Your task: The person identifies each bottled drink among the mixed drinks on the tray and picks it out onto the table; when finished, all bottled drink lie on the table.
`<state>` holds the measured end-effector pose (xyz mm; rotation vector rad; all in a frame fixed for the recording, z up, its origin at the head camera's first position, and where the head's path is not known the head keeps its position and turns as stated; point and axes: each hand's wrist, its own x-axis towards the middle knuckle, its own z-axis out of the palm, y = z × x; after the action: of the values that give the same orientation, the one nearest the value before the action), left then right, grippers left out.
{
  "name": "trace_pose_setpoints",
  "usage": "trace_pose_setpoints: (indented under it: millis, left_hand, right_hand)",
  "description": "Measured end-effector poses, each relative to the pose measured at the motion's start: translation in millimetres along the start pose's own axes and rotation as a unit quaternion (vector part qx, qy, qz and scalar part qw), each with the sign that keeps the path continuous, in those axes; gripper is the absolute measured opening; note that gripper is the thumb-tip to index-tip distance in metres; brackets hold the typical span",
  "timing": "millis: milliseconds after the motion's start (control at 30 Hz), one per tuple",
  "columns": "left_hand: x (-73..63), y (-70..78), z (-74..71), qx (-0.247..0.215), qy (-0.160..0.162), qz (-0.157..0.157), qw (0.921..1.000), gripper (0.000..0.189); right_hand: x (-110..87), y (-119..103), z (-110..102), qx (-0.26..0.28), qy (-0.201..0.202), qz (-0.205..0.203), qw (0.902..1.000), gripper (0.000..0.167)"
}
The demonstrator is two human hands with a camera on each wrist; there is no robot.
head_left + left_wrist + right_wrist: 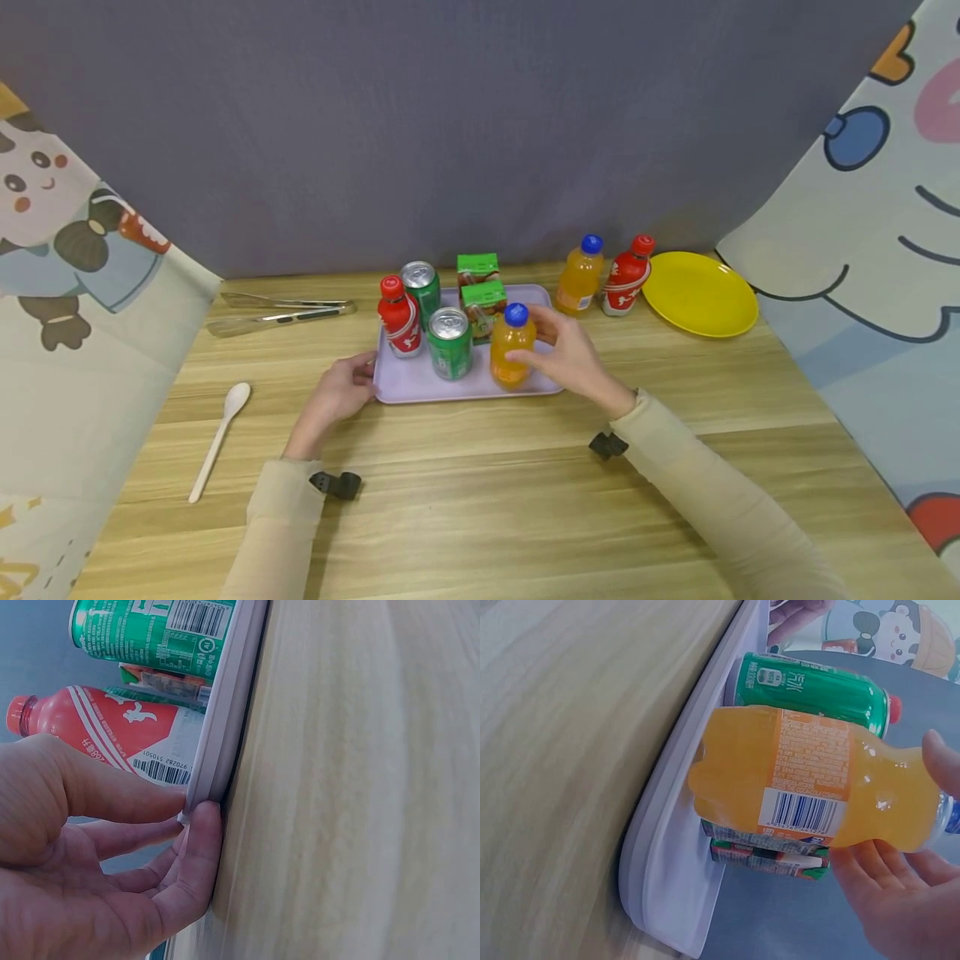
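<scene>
A pale purple tray (pixel 420 390) carries drinks. My left hand (pixel 343 390) pinches its left edge, thumb on top and fingers below the rim in the left wrist view. On the tray's right part stands an orange soda bottle (pixel 512 354) with a blue cap; my right hand (pixel 566 350) holds it, thumb on one side and fingers on the other. To its left are a front green can (pixel 451 346), a rear green can (pixel 422 287) and a red bottle (pixel 401 321). Two green-topped juice boxes (pixel 484 308) stand behind the orange bottle.
Right of the tray stand another orange soda bottle (pixel 581 277) and another red bottle (pixel 627 277), beside a yellow plate (pixel 701 293). Metal tongs (pixel 285 315) lie at the back left, a white spoon (pixel 222 437) nearer me. A grey partition (pixel 450 133) rises behind the table.
</scene>
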<state>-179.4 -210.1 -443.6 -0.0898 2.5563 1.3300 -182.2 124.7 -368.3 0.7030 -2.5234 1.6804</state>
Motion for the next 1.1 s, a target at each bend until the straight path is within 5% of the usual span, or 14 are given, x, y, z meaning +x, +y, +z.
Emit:
trace_pose_setpoints:
  millis: [700,1100]
  left_hand:
    - [0.0,-1.3,0.3,0.006,0.000,0.011,0.9999,0.063]
    - [0.0,-1.1,0.2,0.000,0.001,0.004,1.0000,0.065]
  right_hand:
    - [1.5,4,-23,0.010,0.042,-0.022,0.9988,0.053]
    - [2.8,11,-44,0.010,0.082,-0.001,0.9966,0.053]
